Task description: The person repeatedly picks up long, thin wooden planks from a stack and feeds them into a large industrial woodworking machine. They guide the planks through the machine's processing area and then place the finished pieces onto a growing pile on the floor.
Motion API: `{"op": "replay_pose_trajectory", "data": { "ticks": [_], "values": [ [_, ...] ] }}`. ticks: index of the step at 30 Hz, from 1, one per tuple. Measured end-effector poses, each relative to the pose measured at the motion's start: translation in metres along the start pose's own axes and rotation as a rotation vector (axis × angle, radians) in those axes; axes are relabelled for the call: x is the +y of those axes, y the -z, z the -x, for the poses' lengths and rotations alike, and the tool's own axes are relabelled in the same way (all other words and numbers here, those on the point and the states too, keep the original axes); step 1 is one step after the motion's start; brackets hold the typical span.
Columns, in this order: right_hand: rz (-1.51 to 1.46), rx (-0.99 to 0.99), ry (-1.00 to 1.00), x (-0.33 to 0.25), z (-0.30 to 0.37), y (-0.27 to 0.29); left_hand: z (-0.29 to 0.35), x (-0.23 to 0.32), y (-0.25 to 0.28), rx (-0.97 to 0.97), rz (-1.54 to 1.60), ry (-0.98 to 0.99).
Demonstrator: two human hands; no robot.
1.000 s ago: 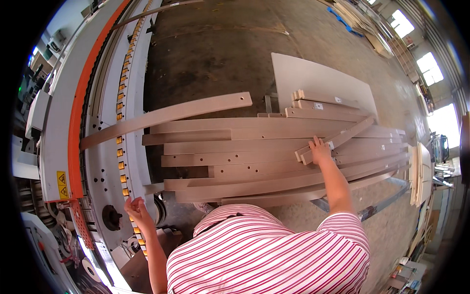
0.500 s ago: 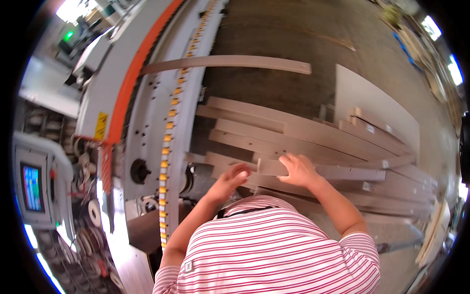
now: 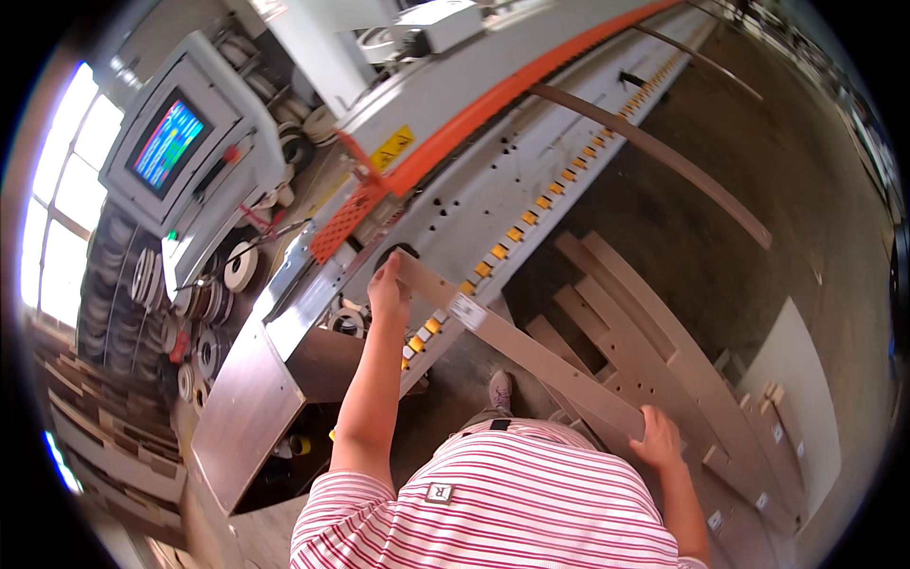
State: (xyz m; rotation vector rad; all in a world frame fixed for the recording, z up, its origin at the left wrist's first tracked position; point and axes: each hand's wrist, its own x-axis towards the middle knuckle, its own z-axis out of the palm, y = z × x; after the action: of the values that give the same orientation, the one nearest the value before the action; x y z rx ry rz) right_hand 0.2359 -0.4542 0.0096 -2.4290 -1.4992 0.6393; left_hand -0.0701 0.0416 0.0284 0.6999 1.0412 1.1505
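A long brown board (image 3: 531, 351) with a white label near its far end spans between my two hands. My left hand (image 3: 387, 284) grips that far end, beside the machine's grey bed (image 3: 474, 190). At the near right end, my right hand (image 3: 658, 438) is closed on the board's edge. The board crosses over the row of yellow rollers (image 3: 515, 233) along the bed's side. Whether it rests on them or hangs above, I cannot tell. Farther along, another brown strip (image 3: 673, 161) sticks out of the machine under the orange guard (image 3: 512, 90).
Stacked brown boards (image 3: 654, 360) lie to the right, with a pale panel (image 3: 796, 398) beyond them. On the left stand a control screen (image 3: 169, 144), rolls of edging tape (image 3: 242, 267) and a wooden box (image 3: 246, 417). My shoe (image 3: 500, 389) shows on the floor.
My view has swung left toward the machine. From over the stack, my hands have spread apart, and the left one now holds the board's far end at the machine bed.
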Motion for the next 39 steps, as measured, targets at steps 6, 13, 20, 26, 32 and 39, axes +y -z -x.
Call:
{"op": "replay_pose_trajectory", "data": {
  "ticks": [6, 13, 20, 26, 32, 39],
  "values": [
    [-0.061, 0.106, 0.245, -0.082, -0.06, 0.001, -0.063, -0.032, 0.025, -0.115, 0.288, 0.19],
    [-0.139, 0.053, 0.282, -0.148, -0.109, 0.009, -0.077, -0.043, -0.009, -0.08, 0.193, 0.131],
    [-0.176, 0.013, 0.293, -0.162, -0.128, 0.008, -0.087, -0.03, -0.022, 0.083, 0.097, 0.098],
    [-0.192, -0.051, 0.272, -0.172, -0.131, 0.011, -0.095, -0.024, -0.022, 0.153, 0.039, 0.137],
    [-0.236, -0.056, 0.29, -0.168, -0.141, 0.016, -0.095, -0.021, -0.036, 0.183, -0.058, 0.132],
    [-0.224, -0.016, 0.281, -0.151, -0.163, 0.022, -0.111, -0.034, -0.057, 0.152, -0.024, 0.106]
  ]
}}
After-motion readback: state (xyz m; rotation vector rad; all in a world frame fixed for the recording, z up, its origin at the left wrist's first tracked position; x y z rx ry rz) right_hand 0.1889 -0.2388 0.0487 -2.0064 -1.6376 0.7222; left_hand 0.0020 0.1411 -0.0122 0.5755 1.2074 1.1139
